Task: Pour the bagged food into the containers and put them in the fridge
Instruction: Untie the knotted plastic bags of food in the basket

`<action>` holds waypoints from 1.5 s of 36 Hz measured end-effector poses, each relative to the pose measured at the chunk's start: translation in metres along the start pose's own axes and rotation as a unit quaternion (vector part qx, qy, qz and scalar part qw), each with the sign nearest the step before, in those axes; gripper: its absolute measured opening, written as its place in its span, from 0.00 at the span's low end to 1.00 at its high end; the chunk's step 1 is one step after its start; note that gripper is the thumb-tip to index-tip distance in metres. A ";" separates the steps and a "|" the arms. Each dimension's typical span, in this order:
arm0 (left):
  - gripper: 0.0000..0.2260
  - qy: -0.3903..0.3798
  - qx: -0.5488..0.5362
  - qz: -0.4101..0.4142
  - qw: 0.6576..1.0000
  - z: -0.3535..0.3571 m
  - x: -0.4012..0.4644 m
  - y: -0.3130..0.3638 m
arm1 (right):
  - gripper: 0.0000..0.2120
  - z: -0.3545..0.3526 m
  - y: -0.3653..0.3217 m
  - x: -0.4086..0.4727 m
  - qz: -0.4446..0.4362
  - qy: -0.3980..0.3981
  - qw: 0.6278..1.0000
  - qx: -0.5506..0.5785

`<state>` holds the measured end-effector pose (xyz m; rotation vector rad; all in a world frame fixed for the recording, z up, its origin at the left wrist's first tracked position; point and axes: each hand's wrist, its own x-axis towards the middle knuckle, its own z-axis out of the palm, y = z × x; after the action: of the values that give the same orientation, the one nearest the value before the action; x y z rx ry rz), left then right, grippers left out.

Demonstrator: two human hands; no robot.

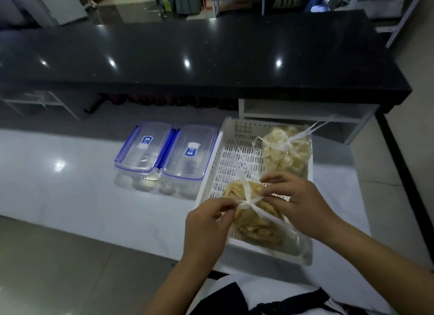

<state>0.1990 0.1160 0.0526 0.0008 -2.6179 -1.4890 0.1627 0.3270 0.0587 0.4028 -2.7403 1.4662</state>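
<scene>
Two clear bags of pale chips sit in a white slotted basket (231,150): the near bag (253,221) and the far bag (285,150), both knotted shut. Two clear containers (169,155) with blue-edged lids sit side by side just left of it, lids on.

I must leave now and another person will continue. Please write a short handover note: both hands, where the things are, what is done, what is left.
Left hand and right hand each pinch the tie of the near bag, which lies knotted in the white basket.
Far bag lies tied in the same basket.
Two containers, lids on, stand left of the basket.
Done: nothing poured.
Left: untie both bags, open the containers, pour, close, put in the fridge.
</scene>
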 end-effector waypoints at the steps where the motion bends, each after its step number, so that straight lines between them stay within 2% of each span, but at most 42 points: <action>1: 0.12 0.004 -0.016 -0.007 1.000 -0.001 0.001 0.001 | 0.08 -0.003 -0.001 -0.001 0.006 0.006 1.000 0.014; 5: 0.15 0.021 -0.045 0.013 0.999 -0.005 0.003 0.008 | 0.07 -0.017 -0.004 -0.005 0.009 0.039 0.998 0.052; 9: 0.13 0.040 -0.041 0.055 0.997 -0.006 0.008 0.010 | 0.06 -0.024 -0.002 -0.007 -0.003 0.075 0.994 0.076; 12: 0.13 0.026 -0.040 0.016 0.999 -0.002 0.011 0.004 | 0.07 -0.017 0.008 -0.012 0.026 0.084 0.992 0.087; 16: 0.11 -0.062 -0.018 -0.041 0.997 0.003 0.012 -0.004 | 0.07 0.000 0.021 -0.028 0.106 0.067 0.987 0.099; 20: 0.10 -0.121 0.045 0.029 0.991 -0.007 0.023 -0.001 | 0.09 -0.002 0.021 -0.034 0.113 0.087 0.984 0.108; 24: 0.09 -0.171 0.057 0.079 0.980 -0.016 0.041 0.012 | 0.10 -0.006 0.012 -0.034 0.090 0.081 0.988 0.091; 28: 0.08 -0.288 0.151 0.100 0.940 -0.016 0.058 0.019 | 0.06 0.007 0.007 -0.032 0.058 0.030 0.998 -0.003; 31: 0.09 -0.329 0.182 0.125 0.918 -0.009 0.060 0.022 | 0.06 0.016 0.007 -0.029 0.033 0.005 0.996 -0.084; 36: 0.07 -0.298 0.198 0.143 0.923 -0.004 0.058 0.020 | 0.04 0.020 0.004 -0.032 0.035 0.039 0.996 -0.072; 41: 0.06 -0.199 0.114 0.152 0.961 -0.010 0.051 0.020 | 0.06 0.006 -0.004 -0.031 0.064 0.101 0.992 0.027; 45: 0.09 -0.130 0.050 0.127 0.982 -0.024 0.046 0.020 | 0.08 -0.016 -0.011 -0.027 0.058 0.155 0.985 0.055; 49: 0.10 -0.063 -0.009 0.068 0.996 -0.032 0.037 0.012 | 0.04 -0.030 -0.004 -0.033 0.059 0.195 0.977 0.057; 54: 0.11 -0.104 -0.003 -0.024 0.994 -0.026 0.027 -0.001 | 0.08 -0.014 0.014 -0.044 0.128 0.132 0.981 0.064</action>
<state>0.1752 0.0916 0.0673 -0.0977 -2.7918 -1.5932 0.2010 0.3553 0.0494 -0.1453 -2.5680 1.6194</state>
